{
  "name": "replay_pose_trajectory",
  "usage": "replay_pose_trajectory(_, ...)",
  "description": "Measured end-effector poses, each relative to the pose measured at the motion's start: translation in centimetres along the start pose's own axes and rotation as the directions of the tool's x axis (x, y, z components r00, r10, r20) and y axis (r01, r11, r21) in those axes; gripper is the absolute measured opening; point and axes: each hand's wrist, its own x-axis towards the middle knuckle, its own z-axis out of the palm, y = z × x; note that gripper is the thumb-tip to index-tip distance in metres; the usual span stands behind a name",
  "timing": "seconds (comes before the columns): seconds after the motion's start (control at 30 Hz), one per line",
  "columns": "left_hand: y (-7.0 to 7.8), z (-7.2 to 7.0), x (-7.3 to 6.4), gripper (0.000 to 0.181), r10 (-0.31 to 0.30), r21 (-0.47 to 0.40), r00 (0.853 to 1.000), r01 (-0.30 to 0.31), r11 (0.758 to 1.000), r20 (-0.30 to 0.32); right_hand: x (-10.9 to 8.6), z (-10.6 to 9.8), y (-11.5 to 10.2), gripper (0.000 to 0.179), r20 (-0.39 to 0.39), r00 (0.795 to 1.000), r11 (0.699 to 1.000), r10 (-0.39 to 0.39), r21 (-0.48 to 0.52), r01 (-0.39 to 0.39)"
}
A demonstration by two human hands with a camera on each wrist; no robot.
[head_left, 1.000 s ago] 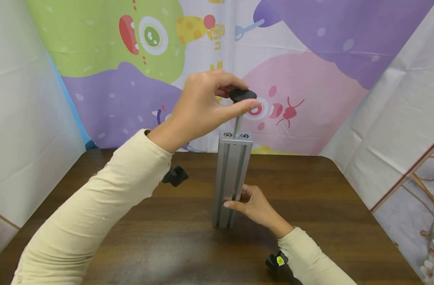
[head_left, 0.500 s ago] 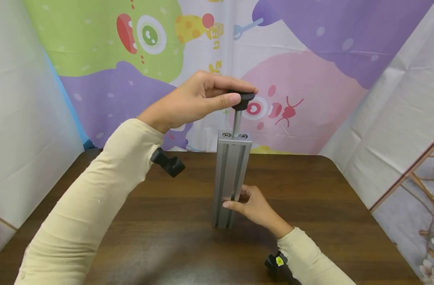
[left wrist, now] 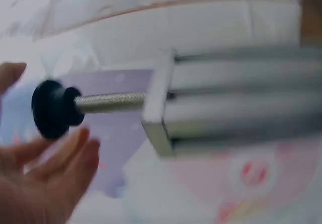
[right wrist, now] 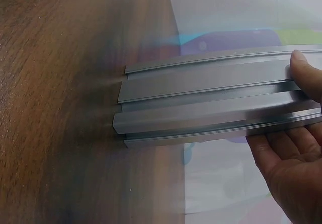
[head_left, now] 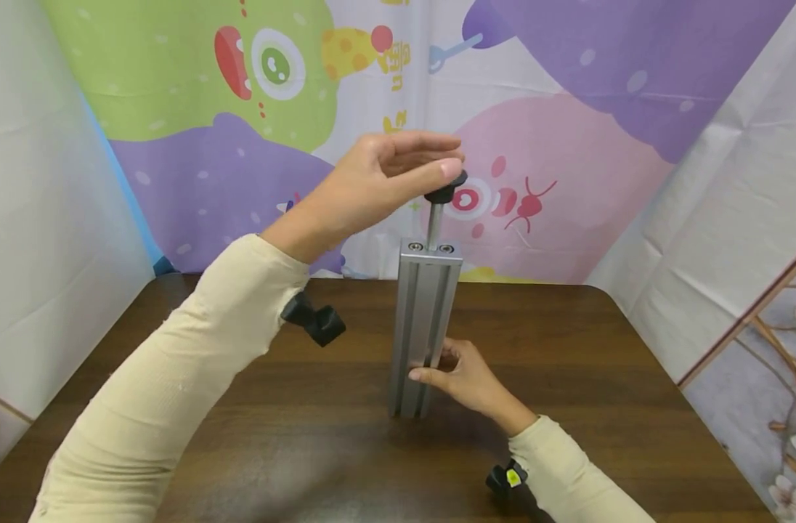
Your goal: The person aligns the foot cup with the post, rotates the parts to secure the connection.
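A gray metal bar (head_left: 424, 327) is standing up tall on the counter (head_left: 293, 450), in front of the person. A shiny rod (head_left: 434, 226) is poking out of its top, between two round bolts (head_left: 431, 248), and a black knob (head_left: 444, 194) is sitting on the rod's upper end.

I am guessing that the job of turning the screw is about halfway along. The rod is already sitting in the bar, but a good piece of it is showing, with the knob standing well away from the bar's top. I cannot tell if it is going in or coming out.

The two hands are working far apart. The left hand (head_left: 375, 178) is reaching around the knob with its fingers spread loosely, not squeezing; in the left wrist view, its thumb is standing clear of the knob. The right hand (head_left: 466, 378) is holding the bar tightly near the bottom, with the thumb pressing on the front.

The counter is showing dark brown wood and shining a little. Behind it, a cloth (head_left: 535, 138) with funny green, purple and pink monsters is hanging. White sheets (head_left: 32, 181) are hanging at the sides, and flowers (head_left: 793, 494) are showing at the far right.
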Motion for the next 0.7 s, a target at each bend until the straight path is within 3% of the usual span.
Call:
replay_pose_trajectory(0.03,0.3,0.4,-0.1,0.046,0.008,0.121,0.998,-0.001,0.993,-0.058,0.0,0.0,0.0,0.018,0.002,1.000,1.000,-0.004,0.002,0.004)
replay_pose_trajectory(0.07,0.4,0.7,-0.1,0.048,0.041,0.249,0.993,-0.012,0.968,-0.111,0.0,0.0,0.0,0.018,0.003,1.000,1.000,-0.008,0.005,0.008)
replay_pose_trajectory(0.17,0.7,1.7,-0.2,0.049,0.193,0.549,0.958,-0.047,0.834,-0.212,0.0,-0.1,0.0,0.018,0.005,1.000,1.000,-0.014,0.016,0.014)
replay_pose_trajectory(0.23,0.6,2.1,-0.3,0.047,0.284,0.647,0.930,-0.070,0.759,-0.233,0.0,-0.1,0.0,0.019,0.005,1.000,1.000,-0.011,0.022,0.011)
replay_pose_trajectory(0.27,0.5,2.3,-0.3,0.046,0.315,0.673,0.919,-0.078,0.735,-0.237,0.0,-0.1,0.0,0.020,0.006,1.000,1.000,-0.009,0.025,0.008)
replay_pose_trajectory(0.3,0.5,2.3,-0.2,0.044,0.331,0.682,0.913,-0.085,0.726,-0.239,0.0,-0.1,0.0,0.020,0.008,1.000,1.000,-0.007,0.025,0.006)
replay_pose_trajectory(0.4,0.4,2.2,-0.1,0.037,0.348,0.654,0.909,-0.121,0.747,-0.229,-0.1,-0.1,0.1,0.021,0.011,1.000,1.000,-0.005,0.022,0.005)
replay_pose_trajectory(0.47,0.4,1.9,0.1,0.032,0.320,0.607,0.927,-0.140,0.782,-0.198,-0.1,0.0,0.0,0.021,0.012,1.000,1.000,-0.008,0.019,0.007)
replay_pose_trajectory(0.6,0.4,0.9,0.5,0.028,0.176,0.436,0.978,-0.109,0.893,-0.116,-0.1,0.0,0.0,0.022,0.009,1.000,1.000,-0.016,0.006,0.016)
replay_pose_trajectory(0.67,0.3,0.4,0.7,0.030,0.081,0.268,0.995,-0.063,0.961,-0.057,0.0,0.1,0.0,0.022,0.008,1.000,1.000,-0.018,-0.001,0.018)
replay_pose_trajectory(0.7,0.2,0.2,0.8,0.030,0.047,0.176,0.999,-0.042,0.983,-0.025,0.0,0.1,0.0,0.023,0.008,1.000,1.000,-0.023,-0.003,0.024)
